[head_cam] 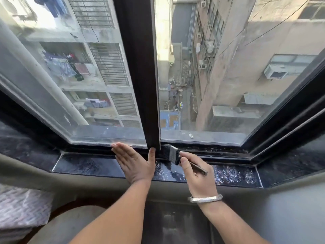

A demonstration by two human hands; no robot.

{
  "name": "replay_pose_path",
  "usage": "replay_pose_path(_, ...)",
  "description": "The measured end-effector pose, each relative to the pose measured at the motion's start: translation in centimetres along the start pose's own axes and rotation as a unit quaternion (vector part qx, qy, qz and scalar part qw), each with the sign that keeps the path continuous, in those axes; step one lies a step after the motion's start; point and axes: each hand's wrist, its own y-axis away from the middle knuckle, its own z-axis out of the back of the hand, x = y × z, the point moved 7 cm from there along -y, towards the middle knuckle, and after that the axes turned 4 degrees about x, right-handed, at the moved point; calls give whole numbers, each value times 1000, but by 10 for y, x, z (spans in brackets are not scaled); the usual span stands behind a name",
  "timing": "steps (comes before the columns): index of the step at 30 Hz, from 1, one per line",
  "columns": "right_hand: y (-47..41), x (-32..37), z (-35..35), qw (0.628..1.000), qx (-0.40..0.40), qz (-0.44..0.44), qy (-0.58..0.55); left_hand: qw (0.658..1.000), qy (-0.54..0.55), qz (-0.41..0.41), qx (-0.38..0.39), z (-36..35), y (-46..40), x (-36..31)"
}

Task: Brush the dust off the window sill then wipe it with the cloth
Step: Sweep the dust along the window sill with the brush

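Note:
The window sill (84, 164) is a dark, speckled stone ledge running under the window. My right hand (197, 175) grips a flat paint brush (173, 154) by its handle. The dark bristles press into the window track just right of the centre frame post (140, 76). My left hand (133, 161) lies flat and open on the sill left of the post, its thumb touching the post's base. No cloth is in view.
Glass panes (228, 85) stand on both sides of the post, with buildings and an alley far below. Pale dust flecks cover the sill at the right (233, 174). A patterned fabric (22, 208) lies at lower left. A silver bangle (204, 199) circles my right wrist.

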Motion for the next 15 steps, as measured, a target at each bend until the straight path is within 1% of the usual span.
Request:
replay_pose_path(2,-3,6,-13,998,11,37,42,1000,2,4,3,-1,-1,1)
replay_pose_path(5,-8,12,-32,988,55,86,113,1000,10,5,7,-1,-2,2)
replay_pose_path(7,-13,12,-32,984,61,95,135,1000,13,2,10,-1,-2,0)
replay_pose_path(11,-14,1,17,987,-9,60,147,1000,10,4,21,1,-1,-2)
replay_pose_path(15,1,-6,92,971,-111,9,212,1000,14,8,23,2,-1,-3)
